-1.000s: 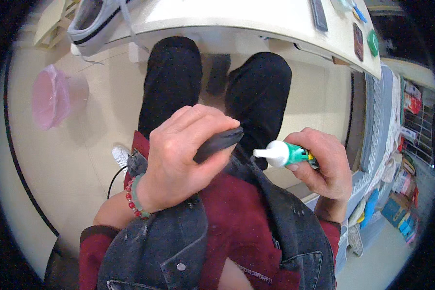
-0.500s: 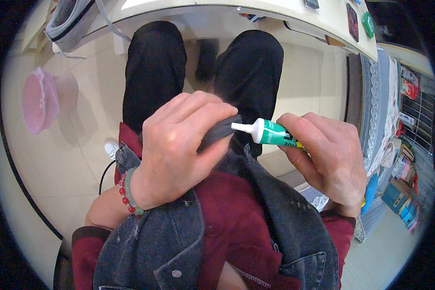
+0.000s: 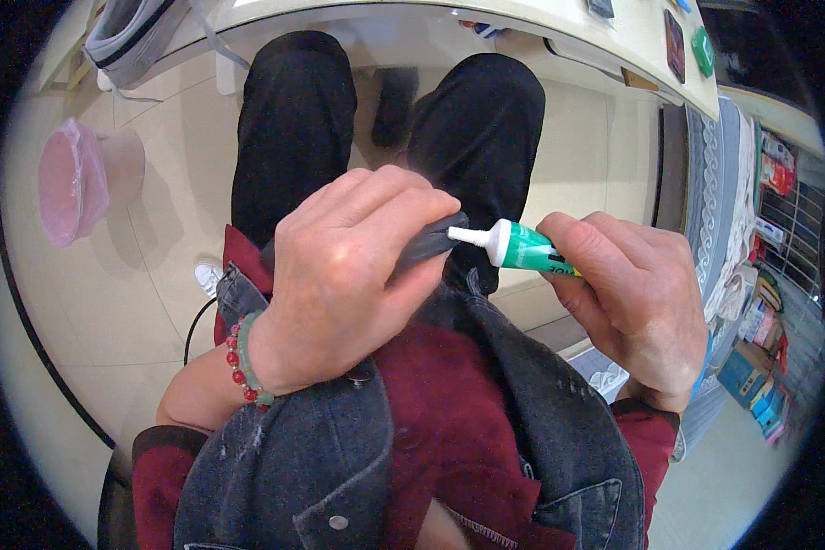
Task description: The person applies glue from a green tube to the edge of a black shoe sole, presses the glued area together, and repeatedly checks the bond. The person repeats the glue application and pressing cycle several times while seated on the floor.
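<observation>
My left hand (image 3: 344, 266), with a beaded bracelet at the wrist, grips a dark grey, flat piece (image 3: 431, 240) over my lap; much of that piece is hidden under the fingers. My right hand (image 3: 632, 293) holds a green and white squeeze tube (image 3: 532, 247) sideways, its white nozzle (image 3: 467, 235) pointing left and meeting the right end of the dark piece; whether it is pressed on it I cannot tell.
A white desk (image 3: 321, 14) crosses beyond my knees, with a white shoe (image 3: 124, 50) at its left and small items at its right. A pink lined bin (image 3: 73, 183) stands at left on the floor. Grey bedding (image 3: 710, 192) and stacked boxes (image 3: 752, 385) line the right.
Since a second ago the tube has moved up and left, bringing its nozzle to the dark piece. My left hand has shifted slightly upward, still gripping it. The view has shifted a little.
</observation>
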`<state>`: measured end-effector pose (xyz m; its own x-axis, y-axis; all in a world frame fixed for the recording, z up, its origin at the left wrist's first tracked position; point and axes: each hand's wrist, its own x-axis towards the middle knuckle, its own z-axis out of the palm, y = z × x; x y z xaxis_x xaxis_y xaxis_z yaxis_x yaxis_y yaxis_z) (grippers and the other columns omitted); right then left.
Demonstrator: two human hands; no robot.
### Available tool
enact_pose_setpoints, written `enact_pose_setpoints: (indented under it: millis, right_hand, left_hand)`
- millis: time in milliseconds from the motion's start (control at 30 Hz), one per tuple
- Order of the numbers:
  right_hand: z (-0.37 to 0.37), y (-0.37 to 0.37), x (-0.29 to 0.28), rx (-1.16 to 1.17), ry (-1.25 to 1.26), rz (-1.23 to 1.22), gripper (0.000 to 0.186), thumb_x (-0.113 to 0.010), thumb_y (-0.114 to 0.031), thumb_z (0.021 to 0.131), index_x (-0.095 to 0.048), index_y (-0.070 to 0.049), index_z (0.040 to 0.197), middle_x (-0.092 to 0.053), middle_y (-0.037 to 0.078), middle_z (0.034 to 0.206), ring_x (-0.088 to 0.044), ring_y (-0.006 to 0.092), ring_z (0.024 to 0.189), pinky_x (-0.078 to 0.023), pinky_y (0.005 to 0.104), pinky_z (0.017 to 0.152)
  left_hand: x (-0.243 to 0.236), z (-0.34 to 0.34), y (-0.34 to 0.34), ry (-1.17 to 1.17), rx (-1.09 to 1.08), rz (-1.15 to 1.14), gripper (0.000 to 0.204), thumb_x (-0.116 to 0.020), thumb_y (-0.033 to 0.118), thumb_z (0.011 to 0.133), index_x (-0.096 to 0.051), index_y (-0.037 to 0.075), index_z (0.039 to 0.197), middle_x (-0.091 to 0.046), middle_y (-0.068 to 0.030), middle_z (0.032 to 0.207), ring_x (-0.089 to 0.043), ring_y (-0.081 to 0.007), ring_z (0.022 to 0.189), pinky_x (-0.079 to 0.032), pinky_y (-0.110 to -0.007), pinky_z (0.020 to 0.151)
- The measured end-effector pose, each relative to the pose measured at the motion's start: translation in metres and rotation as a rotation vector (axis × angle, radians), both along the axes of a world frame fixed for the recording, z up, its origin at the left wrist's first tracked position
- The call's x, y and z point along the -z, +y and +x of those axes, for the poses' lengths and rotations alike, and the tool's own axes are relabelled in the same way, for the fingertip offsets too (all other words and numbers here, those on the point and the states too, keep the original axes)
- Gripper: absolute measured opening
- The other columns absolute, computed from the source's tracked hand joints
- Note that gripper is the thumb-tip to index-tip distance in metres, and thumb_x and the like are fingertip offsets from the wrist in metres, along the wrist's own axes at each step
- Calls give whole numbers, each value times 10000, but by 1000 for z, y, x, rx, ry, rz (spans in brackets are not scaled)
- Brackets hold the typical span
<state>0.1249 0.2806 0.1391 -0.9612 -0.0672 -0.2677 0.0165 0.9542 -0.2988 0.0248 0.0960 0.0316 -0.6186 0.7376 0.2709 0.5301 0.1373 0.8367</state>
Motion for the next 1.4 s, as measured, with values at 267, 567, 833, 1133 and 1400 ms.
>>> enact_pose_setpoints:
  millis: [267,567,833,1133,1400]
  right_hand:
    - [0,-1,1,22,-10,-17,254,-725,-76,734,-623,-22,961,-593,102,735,-606,279,616,-453,370,529]
    - [2,1,0,13,-22,-28,268,-718,-71,734,-618,-5,973,-601,111,751,-618,290,638,-463,376,540]
    - [2,2,0,17,-27,-47,264,-711,-69,739,-615,-6,977,-597,114,748,-618,295,641,-461,379,546]
    - [1,3,3,24,-4,-71,259,-707,-68,741,-615,-9,977,-589,111,733,-604,290,618,-448,379,530]
    - [-1,2,2,0,0,-29,268,-711,-62,727,-616,-5,971,-584,109,727,-602,290,611,-446,374,524]
  left_hand:
    - [1,1,0,6,-4,-5,298,-729,11,626,-652,43,913,-642,-75,882,-634,-253,798,-507,-350,688]
    - [1,1,1,14,1,5,296,-729,9,631,-651,43,914,-642,-75,879,-637,-253,797,-508,-348,690]
    - [2,2,0,28,5,-3,302,-726,10,632,-648,43,921,-637,-77,875,-632,-255,784,-504,-348,682]
    - [2,1,1,28,-1,0,307,-725,6,628,-648,43,922,-634,-78,870,-631,-257,785,-501,-351,679]
    - [2,0,1,15,-4,6,307,-715,2,628,-646,43,925,-634,-82,872,-635,-259,796,-502,-350,682]
